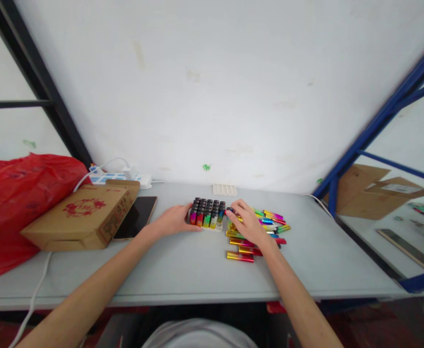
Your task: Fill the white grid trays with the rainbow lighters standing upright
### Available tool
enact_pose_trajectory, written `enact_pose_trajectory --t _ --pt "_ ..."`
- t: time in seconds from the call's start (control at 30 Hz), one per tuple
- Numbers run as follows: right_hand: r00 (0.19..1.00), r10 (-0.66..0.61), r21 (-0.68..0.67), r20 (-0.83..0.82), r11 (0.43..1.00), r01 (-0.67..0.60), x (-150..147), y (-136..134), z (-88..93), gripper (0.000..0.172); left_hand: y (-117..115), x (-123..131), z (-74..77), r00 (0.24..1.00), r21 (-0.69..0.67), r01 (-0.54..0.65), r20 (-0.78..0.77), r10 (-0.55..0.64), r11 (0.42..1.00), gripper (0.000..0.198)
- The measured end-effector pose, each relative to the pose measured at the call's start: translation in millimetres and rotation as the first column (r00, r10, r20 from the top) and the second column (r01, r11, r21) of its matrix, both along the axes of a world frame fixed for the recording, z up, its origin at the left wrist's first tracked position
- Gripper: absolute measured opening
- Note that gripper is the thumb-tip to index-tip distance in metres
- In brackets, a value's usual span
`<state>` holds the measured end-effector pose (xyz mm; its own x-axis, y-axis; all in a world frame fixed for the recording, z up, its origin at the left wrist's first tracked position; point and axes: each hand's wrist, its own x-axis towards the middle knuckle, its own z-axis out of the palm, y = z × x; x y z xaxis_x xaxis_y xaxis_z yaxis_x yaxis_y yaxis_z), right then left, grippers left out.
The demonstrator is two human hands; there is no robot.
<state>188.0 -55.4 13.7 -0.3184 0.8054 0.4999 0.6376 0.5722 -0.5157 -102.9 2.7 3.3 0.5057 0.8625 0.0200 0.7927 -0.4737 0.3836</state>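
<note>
Upright lighters point(206, 220) with black tops and shiny coloured bodies stand in rows in a white tray point(212, 229). My left hand point(175, 219) grips the left side of this group, its thumb along the front edge. Just right of the tray, my right hand point(247, 221) has its fingers closed on a lighter point(229, 210), whose dark and red end shows at the fingertips. The rest of that lighter is hidden by the hand. Beneath and around my right hand lies a loose pile of shiny lighters point(240, 257) in yellow, red, green and purple.
Against the wall is a white tray with holes point(224, 189). At left are a dark tablet point(137, 217), a cardboard box point(84, 212), a red plastic bag point(26, 203) and a power strip point(144, 181). A blue metal frame point(364, 130) bounds the grey table point(182, 270) on the right.
</note>
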Motion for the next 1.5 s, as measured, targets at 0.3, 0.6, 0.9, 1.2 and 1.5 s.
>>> enact_pose_trajectory --t 0.3,0.6,0.9,1.2,1.5 --pt "0.997 -0.067 -0.047 -0.032 0.997 0.065 -5 5 -9.5 0.047 -4 2 7.0 0.999 -0.023 -0.012 0.042 0.013 1.0 0.084" --pt "0.991 0.009 -0.077 0.13 0.997 0.002 -1 8 -12.1 0.045 -3 1 5.9 0.997 -0.03 -0.012 0.08 0.015 0.999 0.081" --pt "0.973 -0.005 -0.049 0.232 0.999 0.016 -10 7 -16.1 0.04 1 -1 0.8 0.999 -0.018 0.014 0.036 -0.014 1.0 0.078" --pt "0.976 -0.145 -0.034 0.163 0.988 0.153 54 19 -13.8 0.035 -3 2 8.0 0.998 -0.011 -0.012 -0.056 0.012 1.0 0.084" --pt "0.986 -0.137 -0.223 0.098 0.962 0.156 88 31 -28.3 0.027 1 0 2.5 1.0 -0.004 -0.007 -0.016 0.007 1.0 0.082"
